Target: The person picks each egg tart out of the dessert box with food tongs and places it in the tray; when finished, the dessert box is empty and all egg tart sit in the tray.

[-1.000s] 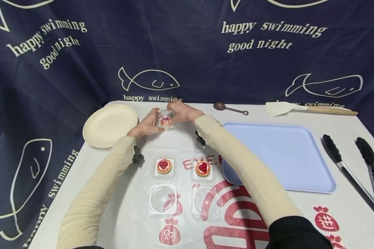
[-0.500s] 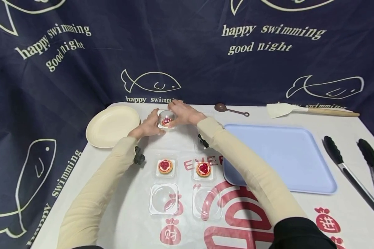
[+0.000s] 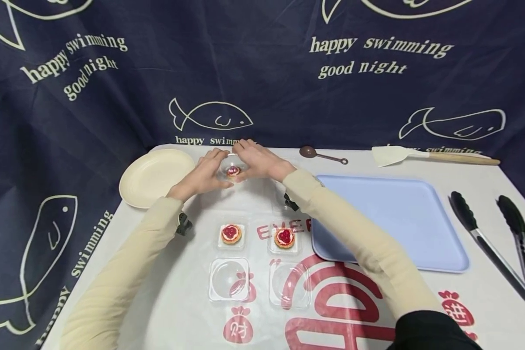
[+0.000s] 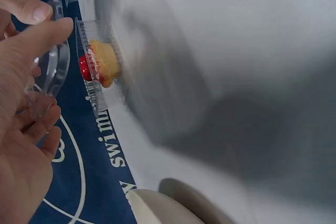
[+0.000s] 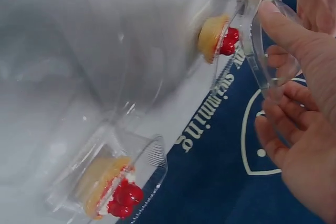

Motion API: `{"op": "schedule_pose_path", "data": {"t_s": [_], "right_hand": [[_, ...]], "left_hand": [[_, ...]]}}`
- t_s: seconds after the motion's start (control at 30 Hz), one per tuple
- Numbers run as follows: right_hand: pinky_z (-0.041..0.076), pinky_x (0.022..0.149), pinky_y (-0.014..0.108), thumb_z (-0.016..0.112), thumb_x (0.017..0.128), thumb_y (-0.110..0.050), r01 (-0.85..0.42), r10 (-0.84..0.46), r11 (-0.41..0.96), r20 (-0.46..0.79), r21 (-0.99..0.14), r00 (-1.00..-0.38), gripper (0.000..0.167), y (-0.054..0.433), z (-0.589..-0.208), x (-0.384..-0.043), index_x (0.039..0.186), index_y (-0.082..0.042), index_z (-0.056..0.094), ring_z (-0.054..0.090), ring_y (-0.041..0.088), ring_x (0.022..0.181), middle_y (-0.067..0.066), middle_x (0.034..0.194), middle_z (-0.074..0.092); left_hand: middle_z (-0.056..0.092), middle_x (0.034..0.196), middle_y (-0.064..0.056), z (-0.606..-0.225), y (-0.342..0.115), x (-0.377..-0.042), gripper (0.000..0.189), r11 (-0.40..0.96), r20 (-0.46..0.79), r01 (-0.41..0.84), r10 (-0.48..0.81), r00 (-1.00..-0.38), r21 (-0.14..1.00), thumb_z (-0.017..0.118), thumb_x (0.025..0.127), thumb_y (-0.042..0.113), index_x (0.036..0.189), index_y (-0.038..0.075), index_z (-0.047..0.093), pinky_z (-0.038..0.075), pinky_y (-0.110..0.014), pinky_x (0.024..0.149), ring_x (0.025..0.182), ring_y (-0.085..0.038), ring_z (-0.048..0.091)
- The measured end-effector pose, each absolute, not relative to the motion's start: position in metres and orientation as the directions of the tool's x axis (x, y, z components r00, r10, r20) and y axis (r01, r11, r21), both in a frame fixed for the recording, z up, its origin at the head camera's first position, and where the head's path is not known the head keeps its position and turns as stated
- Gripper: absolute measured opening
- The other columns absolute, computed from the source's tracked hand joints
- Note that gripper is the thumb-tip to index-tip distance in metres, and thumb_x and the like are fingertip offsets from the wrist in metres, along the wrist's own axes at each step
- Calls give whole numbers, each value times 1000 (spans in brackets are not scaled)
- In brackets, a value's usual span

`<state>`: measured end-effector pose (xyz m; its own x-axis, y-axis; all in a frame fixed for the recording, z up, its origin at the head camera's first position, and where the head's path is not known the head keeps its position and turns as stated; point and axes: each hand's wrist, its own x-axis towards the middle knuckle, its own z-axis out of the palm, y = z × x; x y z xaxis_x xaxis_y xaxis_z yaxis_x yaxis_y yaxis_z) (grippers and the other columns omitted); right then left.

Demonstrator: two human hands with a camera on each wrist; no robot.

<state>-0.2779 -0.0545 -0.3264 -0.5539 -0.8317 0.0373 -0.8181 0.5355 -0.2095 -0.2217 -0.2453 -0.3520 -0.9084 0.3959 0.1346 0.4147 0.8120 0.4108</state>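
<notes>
Both hands hold a clear domed plastic lid between them at the back of the table. My left hand pinches it from the left, my right hand from the right, with thumbs on the near side. Under the lid sits a clear square container base holding a small tart with red topping; in both wrist views a gap shows between lid and base. Two more tarts, a left one and a right one, sit in clear bases nearer the front.
Two clear lids, left and right, lie in front. A cream plate stands left. At right are a blue tray, a brown spoon, a white spatula and black-tipped tongs. My right sleeve partly covers another container.
Both forearms have swung slightly outward, the left wrist to the left and the right one to the right. Both hands stay at the domed lid. The other tarts have not moved.
</notes>
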Motion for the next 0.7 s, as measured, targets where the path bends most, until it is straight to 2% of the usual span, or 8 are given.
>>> {"op": "schedule_pose_path", "data": {"t_s": [0.13,0.23,0.33,0.43,0.5,0.57,0.63,0.7], "right_hand": [[40,106,39,70,88,-44,-754,-815,545,-20,-368,-579,66,-46,-321,-274,130,2,49,51,30,118,16,124,55],[47,96,37,53,98,-45,-631,-768,579,-85,-516,-635,57,-39,-316,-275,132,0,52,58,28,107,15,114,62],[52,90,35,31,104,-47,-429,-718,588,-197,-686,-668,62,-32,-312,-276,130,3,55,64,33,100,18,104,67],[52,96,40,16,103,-54,-166,-700,537,-328,-827,-634,76,-27,-311,-275,131,6,54,65,37,105,21,107,68],[50,99,46,15,103,-56,-6,-705,489,-391,-872,-591,80,-24,-310,-273,128,8,55,65,37,106,23,109,68],[47,103,48,18,102,-57,85,-712,451,-415,-889,-566,79,-24,-310,-270,126,8,57,65,35,105,21,109,67],[46,104,47,22,103,-56,130,-711,426,-420,-895,-564,75,-24,-311,-267,121,7,59,65,34,104,18,108,67],[46,104,46,24,104,-53,118,-710,417,-404,-901,-576,73,-24,-312,-264,116,10,58,62,35,107,17,112,65]], "left_hand": [[49,132,-22,-350,-242,-216,82,801,195,478,436,-879,362,83,73,24,137,-7,43,40,-55,98,124,-36,43],[47,133,-23,-349,-239,-212,83,789,266,532,466,-844,307,82,73,22,138,-7,41,40,-54,98,125,-36,42],[46,132,-24,-346,-236,-209,83,782,347,576,485,-803,240,82,73,18,139,-8,39,41,-52,97,123,-37,43],[47,131,-24,-345,-232,-206,82,783,417,602,500,-759,156,81,73,14,139,-8,39,42,-50,95,121,-37,44],[48,131,-24,-345,-231,-204,81,791,448,603,503,-739,106,82,73,12,139,-8,40,43,-49,97,121,-37,45],[48,132,-24,-346,-231,-202,82,800,466,596,502,-729,71,82,73,12,140,-8,39,43,-49,97,122,-37,45],[46,135,-24,-347,-230,-200,83,809,467,583,488,-738,77,82,75,15,142,-7,37,42,-49,98,124,-38,44],[43,139,-25,-346,-230,-197,84,812,451,565,453,-769,147,79,80,20,145,-6,33,40,-52,101,129,-38,42]]}}
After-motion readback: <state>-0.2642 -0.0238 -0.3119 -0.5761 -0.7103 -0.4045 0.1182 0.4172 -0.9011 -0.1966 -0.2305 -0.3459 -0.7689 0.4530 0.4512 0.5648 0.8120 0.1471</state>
